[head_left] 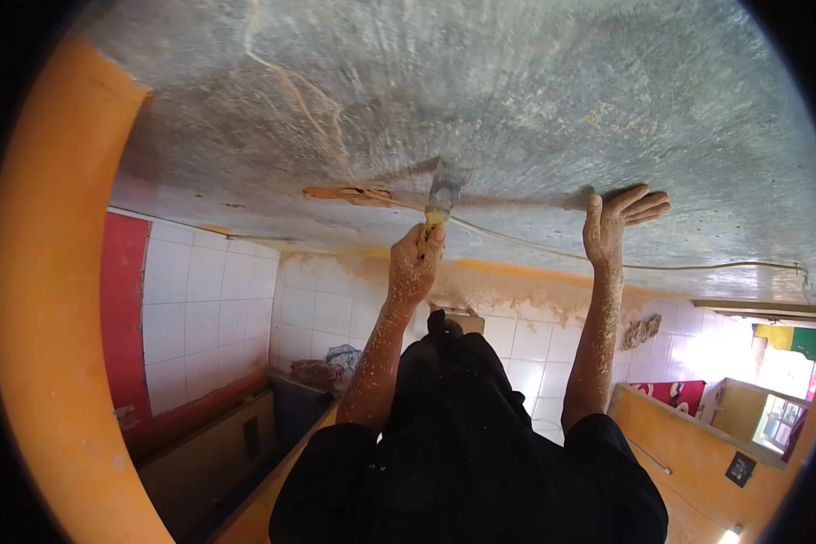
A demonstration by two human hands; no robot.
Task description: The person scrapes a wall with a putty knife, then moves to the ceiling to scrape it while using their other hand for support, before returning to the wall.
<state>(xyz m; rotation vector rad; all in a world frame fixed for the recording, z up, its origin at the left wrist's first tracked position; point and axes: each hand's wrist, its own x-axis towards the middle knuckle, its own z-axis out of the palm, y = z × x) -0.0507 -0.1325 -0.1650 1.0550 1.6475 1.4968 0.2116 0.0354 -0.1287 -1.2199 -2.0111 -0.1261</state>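
Note:
My left hand (414,263) is raised overhead and shut on the yellow handle of a scraper (442,195). Its metal blade is pressed against the grey ceiling (517,91), beside a scraped strip of orange paint (349,193). My right hand (615,222) is about a forearm's length to the right. It lies flat against the ceiling with its fingers spread and holds nothing. Both forearms are coated in pale orange dust. My black shirt (462,453) fills the lower middle of the view.
A thin cable (680,267) runs along the ceiling to the right. White tiled walls (208,299) stand below it, with ragged orange paint along their top edge. An orange beam (45,272) curves down the left. A counter (208,453) sits lower left and a bright window (780,399) lower right.

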